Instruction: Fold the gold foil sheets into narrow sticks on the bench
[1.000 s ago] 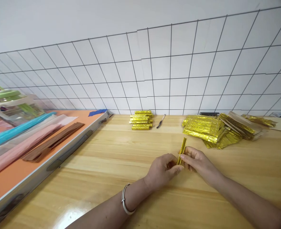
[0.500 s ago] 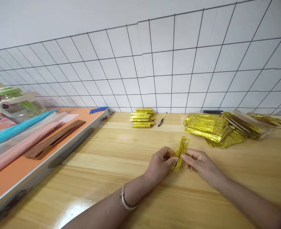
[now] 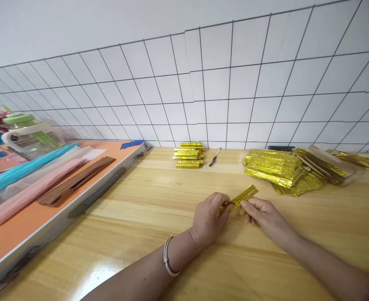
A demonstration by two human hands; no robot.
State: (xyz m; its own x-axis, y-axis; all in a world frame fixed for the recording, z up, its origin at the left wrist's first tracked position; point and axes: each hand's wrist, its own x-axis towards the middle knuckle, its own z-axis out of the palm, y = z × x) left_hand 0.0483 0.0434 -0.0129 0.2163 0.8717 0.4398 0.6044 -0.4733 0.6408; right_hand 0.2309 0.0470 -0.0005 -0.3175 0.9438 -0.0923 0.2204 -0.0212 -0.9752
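Between my two hands is a folded strip of shiny gold foil paper [image 3: 246, 193], creased lengthwise and slanting up to the right above the table. My left hand [image 3: 211, 215] is closed on its lower left end, with the fingers curled over it. My right hand [image 3: 262, 213] pinches its right side between thumb and fingers. Part of the strip is hidden behind the left fingers. Further back lies a small stack of folded gold foil strips [image 3: 189, 155]. A larger heap of flat gold foil sheets [image 3: 272, 167] lies behind my right hand.
A pen [image 3: 215, 157] lies beside the folded stack. On the left, an orange-topped board [image 3: 109, 173] with a raised edge carries brown [image 3: 78, 182], pink and blue crepe paper rolls and a clear jug with a green lid [image 3: 30, 133]. A white grid-lined wall [image 3: 244, 83] closes the back.
The foil strip has tilted from steep to a flatter slant toward the right. My left hand has turned and curled further over its lower end. The view has shifted slightly.
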